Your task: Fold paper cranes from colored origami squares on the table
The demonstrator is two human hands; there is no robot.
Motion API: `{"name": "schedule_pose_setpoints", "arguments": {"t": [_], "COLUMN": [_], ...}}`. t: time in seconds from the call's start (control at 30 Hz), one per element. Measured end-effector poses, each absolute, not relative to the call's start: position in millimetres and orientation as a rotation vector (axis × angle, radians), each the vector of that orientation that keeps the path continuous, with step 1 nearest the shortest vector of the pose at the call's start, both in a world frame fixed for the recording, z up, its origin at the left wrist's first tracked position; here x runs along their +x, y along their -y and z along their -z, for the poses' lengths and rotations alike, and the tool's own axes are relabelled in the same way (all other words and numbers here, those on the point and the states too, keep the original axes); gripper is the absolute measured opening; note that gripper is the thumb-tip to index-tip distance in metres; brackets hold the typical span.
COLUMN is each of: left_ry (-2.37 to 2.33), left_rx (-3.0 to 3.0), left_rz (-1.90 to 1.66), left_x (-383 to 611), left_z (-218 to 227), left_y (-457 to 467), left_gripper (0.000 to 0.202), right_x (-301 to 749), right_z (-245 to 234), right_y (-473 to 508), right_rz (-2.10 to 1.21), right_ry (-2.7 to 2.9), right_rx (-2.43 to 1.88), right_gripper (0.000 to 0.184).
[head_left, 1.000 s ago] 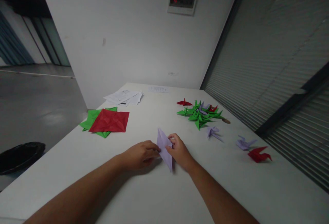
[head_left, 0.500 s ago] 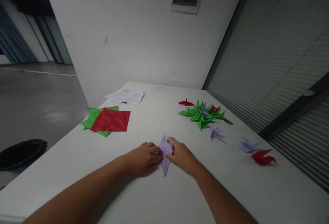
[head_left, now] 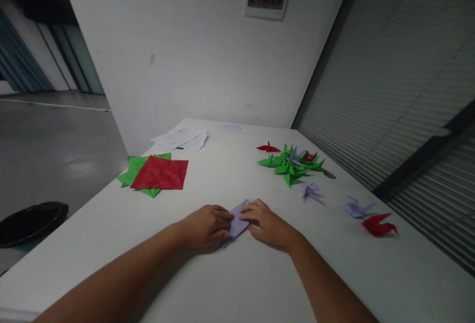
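Now, right between the two hands, the folded purple paper (head_left: pixel 236 224) is held low against the tabletop (head_left: pixel 230 278), its long axis slanted from the near left to the far right, with one tip pointed back toward the body. Over on its left edge, curled fingers are laid by the left hand (head_left: pixel 212 226), though whether the sheet is truly gripped there cannot be told, while its far right part is touched from above by the right hand (head_left: pixel 264 221), loosely spread with thumb apart; neither hand can be called nearer, contact being made by both.
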State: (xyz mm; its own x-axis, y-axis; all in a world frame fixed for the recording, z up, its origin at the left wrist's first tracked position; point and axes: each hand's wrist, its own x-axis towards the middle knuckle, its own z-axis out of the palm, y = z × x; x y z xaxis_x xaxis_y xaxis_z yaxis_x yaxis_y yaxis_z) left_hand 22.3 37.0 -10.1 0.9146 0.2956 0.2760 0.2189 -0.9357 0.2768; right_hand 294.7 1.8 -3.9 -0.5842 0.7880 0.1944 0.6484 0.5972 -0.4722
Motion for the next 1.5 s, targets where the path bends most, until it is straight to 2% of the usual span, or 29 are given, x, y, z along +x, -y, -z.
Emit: {"name": "schedule_pose_setpoints", "arguments": {"t": [0.2,0.4,0.67,1.17,1.5], "left_ry": [-0.423,-0.36,-0.324,-0.292,-0.202], "left_rx": [2.848,2.906,2.937,2.941,2.836], "left_rz": [-0.504,-0.506,-0.5,-0.511,-0.522], "left_x": [24,23,22,22,19], "left_z": [15,12,16,14,13], "left_y": [-37,-38,-40,-39,-43], "left_gripper": [0.027,0.025,0.026,0.02,0.032], "right_x": [299,299,290,280,278], "right_z": [8,8,20,31,30], "right_y": [-7,-10,-14,-19,-18], "right_rz": [-0.558,-0.578,-0.638,-0.493,-0.475], "right_ry": [2.439,2.397,2.217,2.11,2.087], "right_rx": [-1.146,-1.127,-1.157,-1.434,-1.453], "right_gripper": [0.024,0.013,0.012,0.015,0.015]}}
